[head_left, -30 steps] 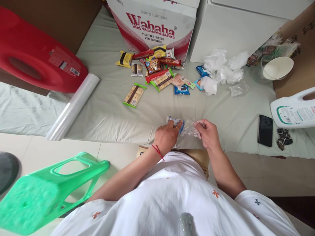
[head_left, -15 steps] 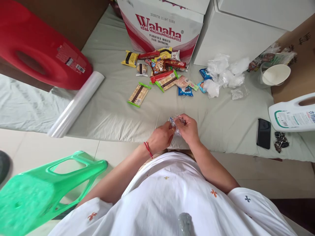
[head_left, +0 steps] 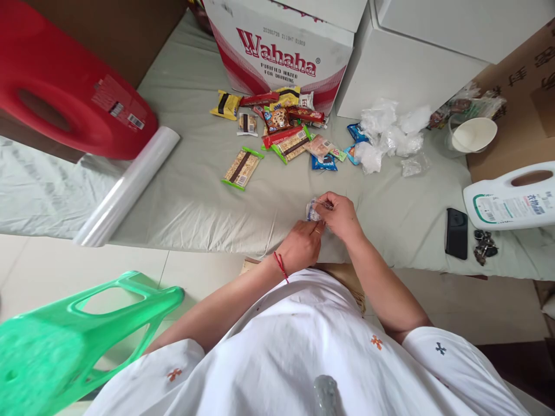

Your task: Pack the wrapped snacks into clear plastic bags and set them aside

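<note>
My left hand (head_left: 302, 247) and my right hand (head_left: 340, 215) meet near the front edge of a grey-green sheet (head_left: 195, 196). Between them they pinch a small blue snack packet wrapped in clear film (head_left: 313, 209); my right hand's fingers close over its top, and my left hand's fingers are curled against it from below. Most of the packet is hidden by the fingers. A red cord circles my left wrist.
A pile of snack bars (head_left: 277, 124) lies before a Wahaha box (head_left: 277, 52). Film-wrapped bundles (head_left: 385, 133) sit at the right, beside a white cup (head_left: 472, 134). A cling-film roll (head_left: 128, 185), red jug (head_left: 65, 98), white jug (head_left: 511, 196), phone (head_left: 457, 233), keys (head_left: 483, 247) and green stool (head_left: 73, 341) surround.
A second ago my hands were apart with the film stretched between them. They have come together, and my right hand has folded the film over the packet.
</note>
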Demonstrator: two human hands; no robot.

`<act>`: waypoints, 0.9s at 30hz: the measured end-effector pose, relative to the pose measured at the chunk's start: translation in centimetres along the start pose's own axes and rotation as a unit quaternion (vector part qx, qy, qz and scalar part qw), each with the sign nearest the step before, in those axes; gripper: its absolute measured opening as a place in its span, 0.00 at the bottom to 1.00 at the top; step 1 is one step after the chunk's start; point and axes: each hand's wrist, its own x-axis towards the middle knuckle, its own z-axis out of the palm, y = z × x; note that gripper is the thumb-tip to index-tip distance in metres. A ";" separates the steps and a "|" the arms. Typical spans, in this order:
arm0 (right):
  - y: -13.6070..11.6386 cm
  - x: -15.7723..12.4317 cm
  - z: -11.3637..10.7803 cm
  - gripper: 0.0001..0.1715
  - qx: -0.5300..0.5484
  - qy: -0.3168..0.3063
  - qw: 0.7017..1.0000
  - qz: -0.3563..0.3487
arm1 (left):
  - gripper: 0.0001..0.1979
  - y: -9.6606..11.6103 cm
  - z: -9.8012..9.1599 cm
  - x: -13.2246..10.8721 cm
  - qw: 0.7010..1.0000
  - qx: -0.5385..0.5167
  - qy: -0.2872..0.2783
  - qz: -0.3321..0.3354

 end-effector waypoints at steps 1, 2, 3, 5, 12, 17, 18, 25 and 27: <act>0.0 -0.2 0.2 0.07 -0.038 0.007 0.999 -0.008 | 0.19 -0.1 0.1 -0.6 0.999 -0.044 0.027 0.014; -0.1 -0.6 0.5 0.08 -0.083 0.016 0.996 -0.019 | 0.18 -0.2 0.1 -1.2 0.994 -0.089 0.053 0.019; -0.3 -1.0 0.8 0.10 -0.131 0.024 0.991 -0.032 | 0.17 -0.3 0.0 -1.7 0.988 -0.132 0.080 0.012; -0.6 -2.2 1.6 0.15 -0.213 0.027 0.975 -0.060 | 0.16 -0.4 -0.5 -2.5 0.969 -0.198 0.140 -0.045; 0.4 -5.4 3.9 0.28 -0.362 -0.013 0.919 -0.158 | 0.17 -3.1 -1.4 0.4 0.928 -0.162 0.252 -0.220; 2.6 -6.3 4.3 0.31 -0.364 -0.035 0.907 -0.207 | 0.22 -4.9 -0.7 4.2 0.965 -0.099 0.072 -0.232; 3.0 -6.6 4.3 0.32 -0.365 -0.047 0.903 -0.223 | 0.22 -5.1 -0.9 4.7 0.965 -0.089 0.052 -0.240; 5.1 -8.5 3.8 0.38 -0.334 -0.118 0.898 -0.262 | 0.26 -4.9 -2.1 6.4 0.963 0.005 -0.019 -0.270; 5.3 -8.6 2.9 0.32 -0.293 -0.126 0.907 -0.275 | 0.27 -4.7 -1.8 6.4 0.961 0.035 -0.003 -0.275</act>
